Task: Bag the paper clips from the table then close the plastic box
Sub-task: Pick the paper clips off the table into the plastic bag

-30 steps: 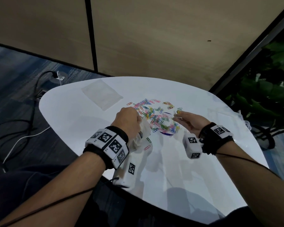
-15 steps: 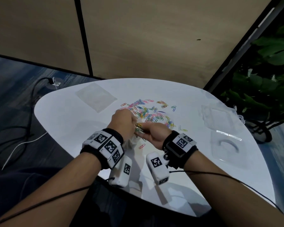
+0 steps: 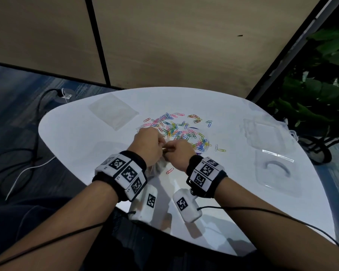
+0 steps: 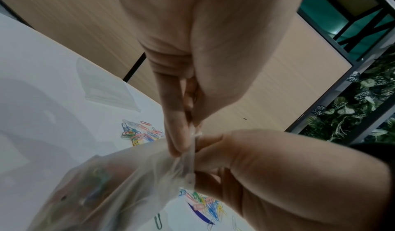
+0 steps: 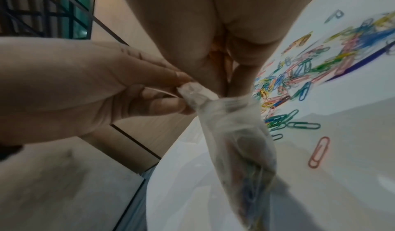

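Note:
A pile of coloured paper clips (image 3: 176,128) lies mid-table, also seen in the wrist views (image 4: 138,135) (image 5: 299,75). In front of it both hands meet at the mouth of a clear plastic bag (image 3: 157,167). My left hand (image 3: 161,142) pinches the rim between thumb and fingers. My right hand (image 3: 169,148) pinches the rim from the other side. The bag (image 4: 107,184) (image 5: 239,141) hangs below them with several clips inside. The clear plastic box (image 3: 276,173) lies open at the right, apart from both hands.
One pink clip (image 3: 169,170) lies loose by my right wrist. Spare clear bags (image 3: 113,111) lie flat at the far left of the white table (image 3: 76,137). Cables (image 3: 27,153) run over the floor on the left. A plant (image 3: 321,94) stands beyond the right edge.
My right hand has come left from the clip pile to the bag mouth and now pinches it beside my left hand, which has kept hold of the bag.

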The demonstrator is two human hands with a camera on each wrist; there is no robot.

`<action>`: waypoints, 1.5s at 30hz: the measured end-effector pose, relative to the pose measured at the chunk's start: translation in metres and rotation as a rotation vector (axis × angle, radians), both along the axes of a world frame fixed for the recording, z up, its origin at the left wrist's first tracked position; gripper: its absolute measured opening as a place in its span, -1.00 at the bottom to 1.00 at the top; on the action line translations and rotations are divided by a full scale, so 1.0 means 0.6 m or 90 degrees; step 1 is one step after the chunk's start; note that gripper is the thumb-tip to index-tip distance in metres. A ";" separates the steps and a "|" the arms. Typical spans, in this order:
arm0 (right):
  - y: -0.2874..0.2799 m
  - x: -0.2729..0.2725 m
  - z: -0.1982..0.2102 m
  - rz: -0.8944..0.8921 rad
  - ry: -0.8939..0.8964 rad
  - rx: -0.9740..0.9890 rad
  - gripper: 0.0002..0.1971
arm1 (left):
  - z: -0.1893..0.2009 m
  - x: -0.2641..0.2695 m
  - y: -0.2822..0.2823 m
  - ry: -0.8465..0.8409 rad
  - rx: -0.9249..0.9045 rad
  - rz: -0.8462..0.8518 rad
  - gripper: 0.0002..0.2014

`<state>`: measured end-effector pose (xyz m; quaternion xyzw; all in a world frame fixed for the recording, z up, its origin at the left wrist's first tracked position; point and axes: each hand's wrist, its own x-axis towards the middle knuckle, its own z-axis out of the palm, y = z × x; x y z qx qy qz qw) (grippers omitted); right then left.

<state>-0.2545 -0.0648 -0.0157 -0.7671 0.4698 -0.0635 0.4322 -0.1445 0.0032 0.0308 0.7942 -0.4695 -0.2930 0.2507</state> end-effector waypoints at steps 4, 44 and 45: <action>-0.002 -0.003 0.010 0.090 0.048 -0.122 -0.77 | -0.002 0.002 0.001 -0.009 -0.004 -0.007 -0.80; -0.182 -0.113 -0.104 -0.130 0.319 -0.083 -0.82 | -0.001 0.055 0.034 -0.014 0.016 0.034 -0.79; -0.185 -0.117 -0.102 -0.131 0.302 -0.025 -0.72 | -0.003 0.056 0.034 -0.009 0.014 0.036 -0.79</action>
